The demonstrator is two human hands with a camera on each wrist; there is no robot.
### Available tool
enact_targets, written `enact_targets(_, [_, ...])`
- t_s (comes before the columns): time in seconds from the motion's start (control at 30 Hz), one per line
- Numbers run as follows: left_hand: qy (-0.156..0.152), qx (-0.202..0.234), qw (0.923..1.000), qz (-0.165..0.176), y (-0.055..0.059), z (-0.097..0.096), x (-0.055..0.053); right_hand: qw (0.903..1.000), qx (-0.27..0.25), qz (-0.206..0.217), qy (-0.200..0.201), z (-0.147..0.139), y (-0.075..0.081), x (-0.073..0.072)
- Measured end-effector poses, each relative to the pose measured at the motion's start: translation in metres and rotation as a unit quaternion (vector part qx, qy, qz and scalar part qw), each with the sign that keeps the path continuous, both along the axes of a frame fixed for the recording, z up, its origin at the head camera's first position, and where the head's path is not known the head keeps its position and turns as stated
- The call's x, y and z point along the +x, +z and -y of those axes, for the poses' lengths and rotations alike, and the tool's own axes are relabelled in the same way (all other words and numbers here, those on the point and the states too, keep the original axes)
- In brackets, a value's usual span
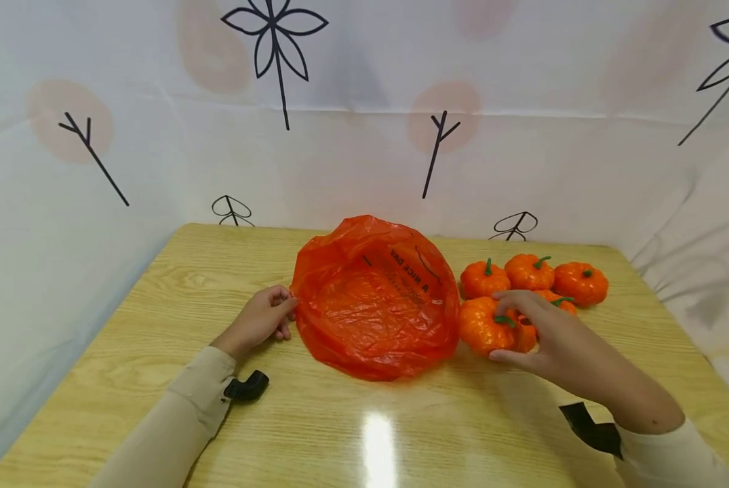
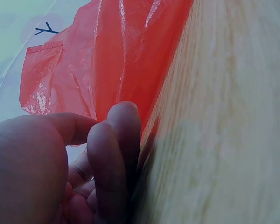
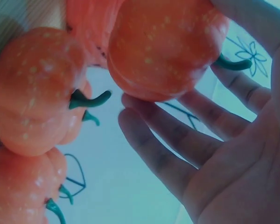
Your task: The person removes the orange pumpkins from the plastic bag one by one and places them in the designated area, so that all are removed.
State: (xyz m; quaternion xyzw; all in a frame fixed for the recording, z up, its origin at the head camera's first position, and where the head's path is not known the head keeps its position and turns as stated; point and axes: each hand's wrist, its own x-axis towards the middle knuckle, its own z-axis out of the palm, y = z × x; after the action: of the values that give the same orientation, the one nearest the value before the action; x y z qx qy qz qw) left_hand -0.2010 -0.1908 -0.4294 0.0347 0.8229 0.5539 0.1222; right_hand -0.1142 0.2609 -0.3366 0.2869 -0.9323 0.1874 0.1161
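An open red plastic bag [image 1: 370,318] with dark printing lies in the middle of the table, its mouth facing up. My left hand [image 1: 262,318] pinches the bag's left rim between thumb and fingers, low over the wood. Against the right side of the bag, my right hand [image 1: 568,349] grips a small orange toy pumpkin [image 1: 479,325] with a green stem. In the right wrist view, the thumb and fingers curve round this pumpkin [image 3: 165,46], lifted away from the others.
Several more orange pumpkins [image 1: 580,283] stand close together on the right of the table, partly hidden behind my right hand. The wooden table [image 1: 187,271] meets a white patterned cloth [image 1: 352,163] at the back and sides.
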Motion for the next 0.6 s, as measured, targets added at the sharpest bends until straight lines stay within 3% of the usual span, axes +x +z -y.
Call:
enact_targets(0.3, [-0.001,0.003,1.0,-0.002,0.003,-0.001,0.002,0.9957,0.014,0.088,0.028,0.01,-0.002,0.007])
enact_targets(0.6, [-0.005,0.015,0.9999,0.002,0.002,0.002,0.002,0.9889,0.029,0.139,0.044,0.015,-0.008,0.008])
